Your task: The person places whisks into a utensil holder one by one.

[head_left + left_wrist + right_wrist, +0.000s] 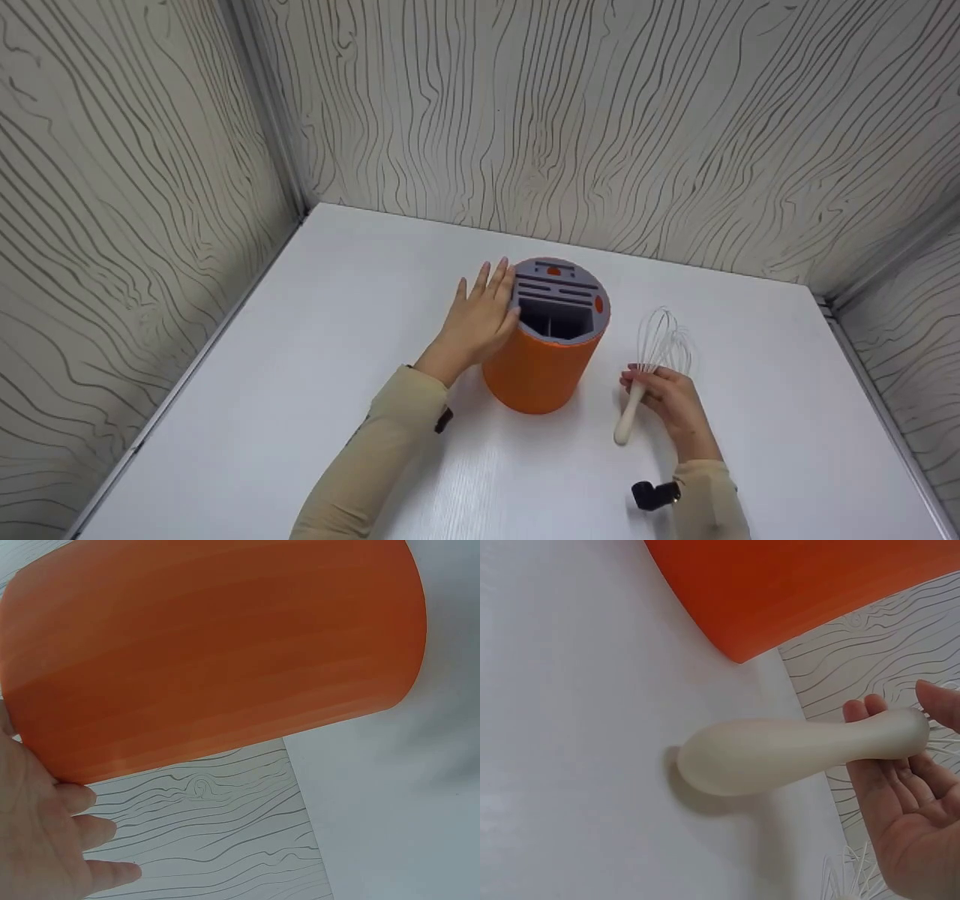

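Whisk [631, 411] pinched in your right hand [676, 405], between the orange holder [541, 375] and the table's right edge [855, 397]; your straight-fingered left hand [478, 321] seemingly steadies the holder. Any lift calls for a firm pinch.

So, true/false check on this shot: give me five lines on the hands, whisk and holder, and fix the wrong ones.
1. The right hand holds the whisk. True.
2. The left hand also grips the whisk. False: it lies against the orange holder, fingers extended.
3. The whisk is inside the holder. False: it is outside, in the right hand.
4. The thick end of the whisk's handle is free of the fingers. True.
5. The holder is orange all over. False: it is mostly grey on top.
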`<action>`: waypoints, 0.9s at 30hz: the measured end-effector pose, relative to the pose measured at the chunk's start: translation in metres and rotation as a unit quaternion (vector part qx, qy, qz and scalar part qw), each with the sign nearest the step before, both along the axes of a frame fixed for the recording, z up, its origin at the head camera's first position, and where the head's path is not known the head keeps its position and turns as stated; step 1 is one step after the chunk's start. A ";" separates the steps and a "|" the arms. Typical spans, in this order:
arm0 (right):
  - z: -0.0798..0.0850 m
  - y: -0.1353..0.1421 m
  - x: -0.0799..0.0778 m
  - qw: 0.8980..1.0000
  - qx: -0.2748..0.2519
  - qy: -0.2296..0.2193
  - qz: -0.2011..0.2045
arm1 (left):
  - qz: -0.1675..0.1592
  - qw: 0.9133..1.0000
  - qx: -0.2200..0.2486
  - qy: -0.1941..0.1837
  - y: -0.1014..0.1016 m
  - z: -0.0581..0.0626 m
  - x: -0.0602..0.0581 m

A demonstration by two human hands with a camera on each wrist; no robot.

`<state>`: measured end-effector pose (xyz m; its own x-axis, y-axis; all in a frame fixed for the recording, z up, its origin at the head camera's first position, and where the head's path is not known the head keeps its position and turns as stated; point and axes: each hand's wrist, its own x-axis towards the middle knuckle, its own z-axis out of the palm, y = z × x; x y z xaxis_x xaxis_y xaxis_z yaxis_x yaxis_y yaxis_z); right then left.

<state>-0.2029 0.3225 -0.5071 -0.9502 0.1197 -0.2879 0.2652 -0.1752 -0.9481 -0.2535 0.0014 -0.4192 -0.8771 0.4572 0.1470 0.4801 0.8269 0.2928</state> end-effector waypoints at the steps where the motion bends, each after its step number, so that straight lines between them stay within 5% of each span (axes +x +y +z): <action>1: 0.000 0.000 0.000 1.000 -0.001 0.001 -0.003 | 0.001 1.000 -0.001 -0.002 0.000 0.000 0.000; 27: 0.019 -0.005 0.001 0.999 0.008 0.025 -0.024 | 0.003 1.000 0.003 -0.005 0.001 0.001 0.000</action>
